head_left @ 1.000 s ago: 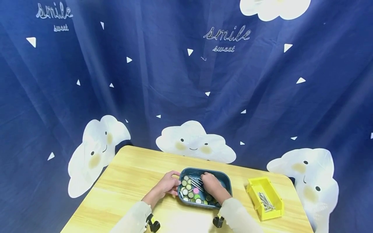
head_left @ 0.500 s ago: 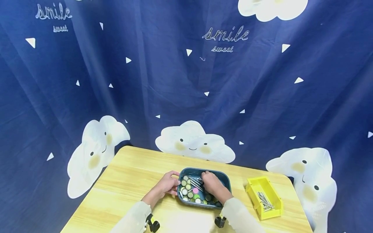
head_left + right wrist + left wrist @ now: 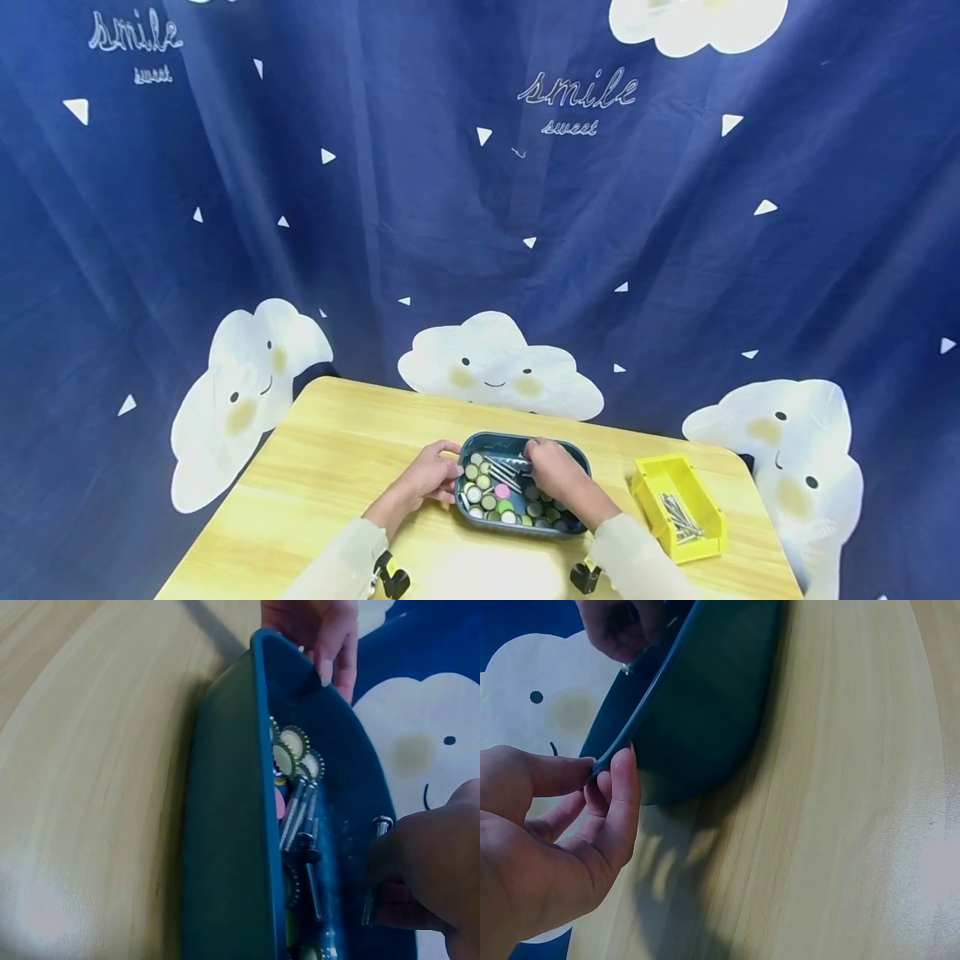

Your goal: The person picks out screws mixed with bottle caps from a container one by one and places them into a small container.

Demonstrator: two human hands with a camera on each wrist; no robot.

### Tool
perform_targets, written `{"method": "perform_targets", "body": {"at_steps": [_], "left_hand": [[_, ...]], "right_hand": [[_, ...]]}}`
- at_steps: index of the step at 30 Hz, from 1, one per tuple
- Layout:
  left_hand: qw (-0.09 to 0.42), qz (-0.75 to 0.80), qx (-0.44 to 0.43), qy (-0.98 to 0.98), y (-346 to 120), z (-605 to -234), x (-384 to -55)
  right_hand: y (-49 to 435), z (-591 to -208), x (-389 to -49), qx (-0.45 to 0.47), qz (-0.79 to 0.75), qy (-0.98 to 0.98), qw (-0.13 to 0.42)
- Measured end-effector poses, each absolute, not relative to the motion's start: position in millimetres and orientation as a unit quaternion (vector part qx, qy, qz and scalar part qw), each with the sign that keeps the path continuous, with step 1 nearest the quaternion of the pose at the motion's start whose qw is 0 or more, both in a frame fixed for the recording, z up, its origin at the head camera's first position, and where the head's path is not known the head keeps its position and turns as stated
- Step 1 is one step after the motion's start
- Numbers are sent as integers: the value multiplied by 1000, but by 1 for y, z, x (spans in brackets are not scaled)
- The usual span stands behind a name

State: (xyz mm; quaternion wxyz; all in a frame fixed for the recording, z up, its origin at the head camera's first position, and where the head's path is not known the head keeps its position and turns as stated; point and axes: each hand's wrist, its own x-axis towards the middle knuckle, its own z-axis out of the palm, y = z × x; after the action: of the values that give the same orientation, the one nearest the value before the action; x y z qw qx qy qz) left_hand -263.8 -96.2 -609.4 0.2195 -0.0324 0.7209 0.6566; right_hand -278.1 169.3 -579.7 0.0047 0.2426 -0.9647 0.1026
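Note:
A dark teal plastic tray (image 3: 225, 817) stands on the table, holding bottle caps (image 3: 488, 502) and several metal bolts (image 3: 502, 475). My left hand (image 3: 433, 473) pinches the tray's left rim, thumb on the inside and fingers outside, as the left wrist view shows. Over the tray's right part, my right hand (image 3: 558, 475) pinches one bolt (image 3: 382, 826) between thumb and fingers. In the right wrist view that bolt's head points up and its threaded end hangs below the fingers. Other bolts lie beneath it among the caps, one pink and one green cap among them.
To the right of the tray, a yellow bin (image 3: 712, 523) holds several bolts (image 3: 681, 518). Everything rests on a light wooden table (image 3: 360, 425). A blue curtain (image 3: 450, 208) with clouds hangs behind the table's far edge.
My right hand has shifted slightly right and up from among the bolts, and a bolt now shows in its fingers. My left hand stays on the rim.

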Motion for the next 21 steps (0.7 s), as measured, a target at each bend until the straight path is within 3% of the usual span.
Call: {"method": "perform_targets", "body": {"at_steps": [21], "left_hand": [[219,653,-30,724,-96,-610,-264]], "right_hand": [[218,-549,-256,233,141,-959,73]]}}
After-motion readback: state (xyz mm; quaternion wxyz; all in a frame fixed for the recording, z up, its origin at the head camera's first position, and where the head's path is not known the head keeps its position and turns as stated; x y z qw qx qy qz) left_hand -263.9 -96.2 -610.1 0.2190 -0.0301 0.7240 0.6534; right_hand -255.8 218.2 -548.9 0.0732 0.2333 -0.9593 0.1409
